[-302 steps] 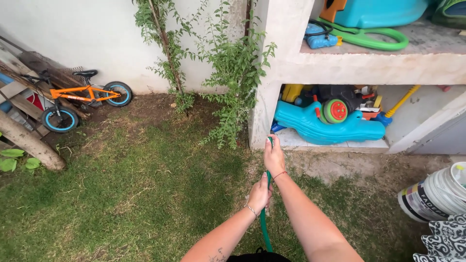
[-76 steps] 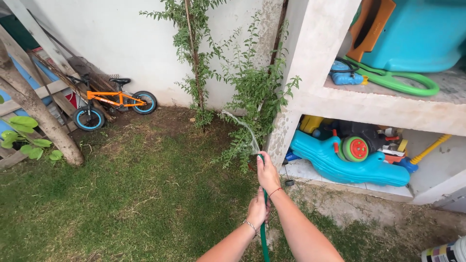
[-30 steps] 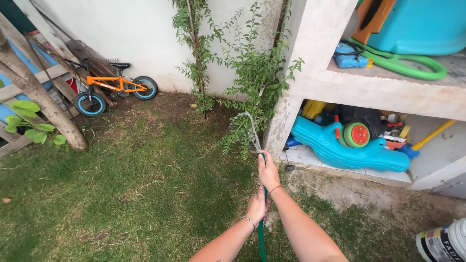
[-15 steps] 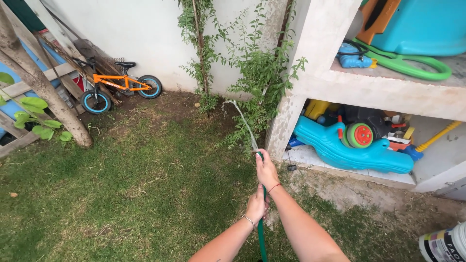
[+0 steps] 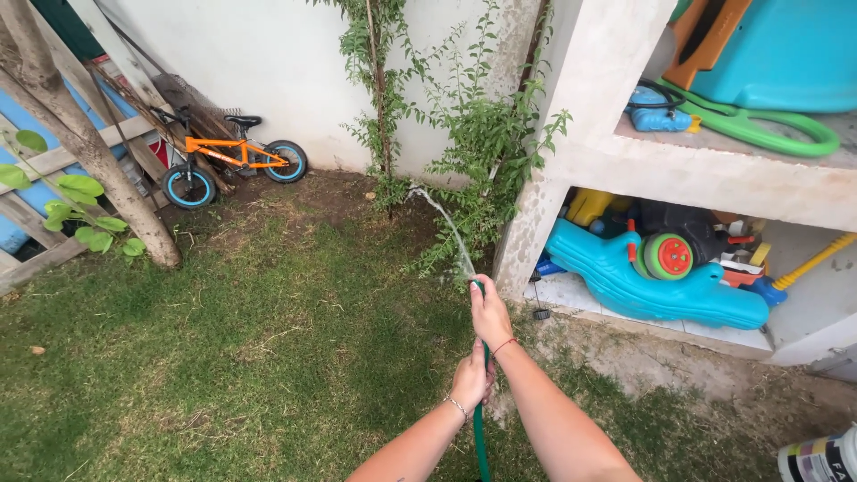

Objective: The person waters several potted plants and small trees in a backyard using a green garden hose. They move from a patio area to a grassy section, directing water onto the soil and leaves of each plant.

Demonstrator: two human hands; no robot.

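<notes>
Right hand: the right hand (image 5: 489, 312) is closed round the end of the green hose (image 5: 480, 427), just left of the concrete shelf (image 5: 714, 170).
Left hand: the left hand (image 5: 470, 379) grips the hose directly below the right hand; the two hands are close together.
Water: a thin jet of water (image 5: 442, 223) arcs up and left from the hose end toward the climbing plant (image 5: 482, 152).
Edges: the shelf pillar (image 5: 580, 134) stands just right of the hose end.
Open room: the lawn (image 5: 223, 357) lies open, left of the shelf.
Surroundings: a tree trunk (image 5: 89, 152) and an orange bicycle (image 5: 234, 161) stand against the white wall (image 5: 268, 54), well left of the shelf; a blue plastic toy (image 5: 643, 286) sits under it.
</notes>
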